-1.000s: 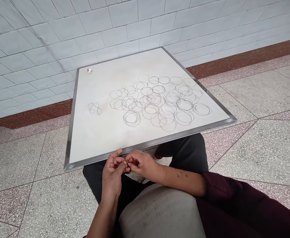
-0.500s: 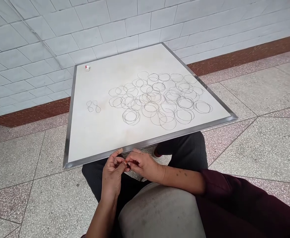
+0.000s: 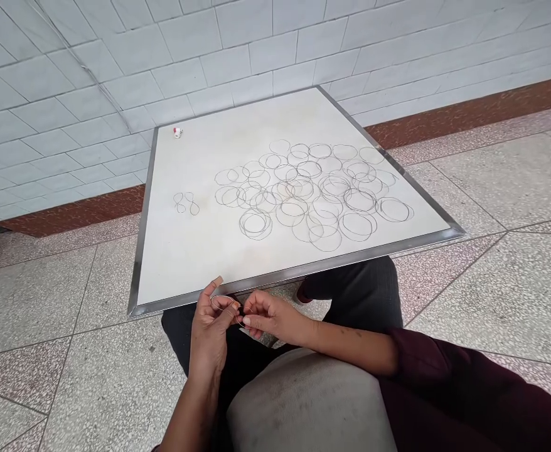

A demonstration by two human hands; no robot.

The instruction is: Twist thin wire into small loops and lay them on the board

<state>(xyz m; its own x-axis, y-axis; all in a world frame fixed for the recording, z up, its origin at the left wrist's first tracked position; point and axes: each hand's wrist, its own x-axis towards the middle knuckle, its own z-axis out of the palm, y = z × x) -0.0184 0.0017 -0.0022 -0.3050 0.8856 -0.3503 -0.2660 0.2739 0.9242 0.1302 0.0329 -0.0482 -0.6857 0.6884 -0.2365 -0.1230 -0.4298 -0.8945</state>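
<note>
Kinda reads as a small workshop, though it's hard to be sure from this angle: white wall tiles (image 3: 238,28), speckled floor (image 3: 120,339), metal-edged worktop (image 3: 176,263) strewn with thin loops (image 3: 313,196).

We can read no text, label, brand, number or sign on the metal-edged white table (image 3: 162,263), its wire rings (image 3: 312,189) or the far tiled wall (image 3: 275,37). The red-and-white object (image 3: 177,132) at far left is too small for us to read.
</note>
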